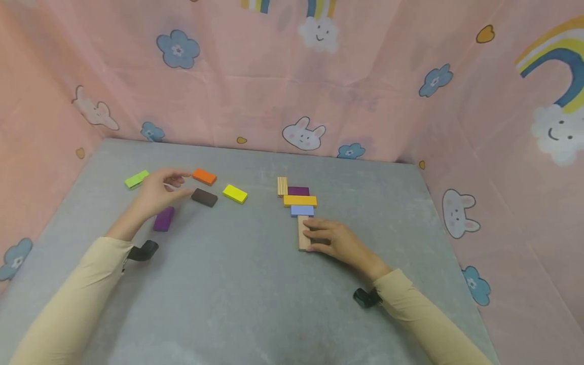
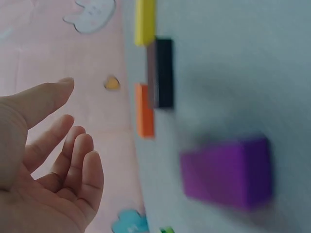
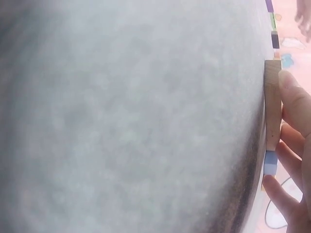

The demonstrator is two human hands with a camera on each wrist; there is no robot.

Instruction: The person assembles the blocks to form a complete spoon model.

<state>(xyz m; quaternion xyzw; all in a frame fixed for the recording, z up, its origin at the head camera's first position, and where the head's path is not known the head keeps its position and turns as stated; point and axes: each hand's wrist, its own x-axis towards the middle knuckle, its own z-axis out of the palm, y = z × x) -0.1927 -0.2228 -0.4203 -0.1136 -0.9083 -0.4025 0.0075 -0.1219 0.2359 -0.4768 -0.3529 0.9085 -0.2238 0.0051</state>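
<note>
My left hand [image 1: 159, 191] hovers above the table at the left, its thumb and fingers parted with nothing between them. Just beyond its thumb tip lies a dark brown block [image 1: 204, 197]; an orange block [image 1: 204, 176] lies by its fingers. Below the palm rests a purple block [image 2: 226, 172], large in the left wrist view. With thumb and fingertips, my right hand [image 1: 342, 242] holds a plain wooden block [image 1: 303, 234] flat on the table. That block's far end meets a light blue block [image 1: 302, 211], followed by a yellow-orange block [image 1: 299, 201].
Beyond these, a dark purple block [image 1: 298, 191] and a striped wooden block [image 1: 282, 186] continue the group. A bright yellow block [image 1: 234, 194] lies left of it; a lime green block [image 1: 137, 179] lies behind the left hand. A pink curtain [image 1: 237, 101] borders the grey table [image 1: 237, 284].
</note>
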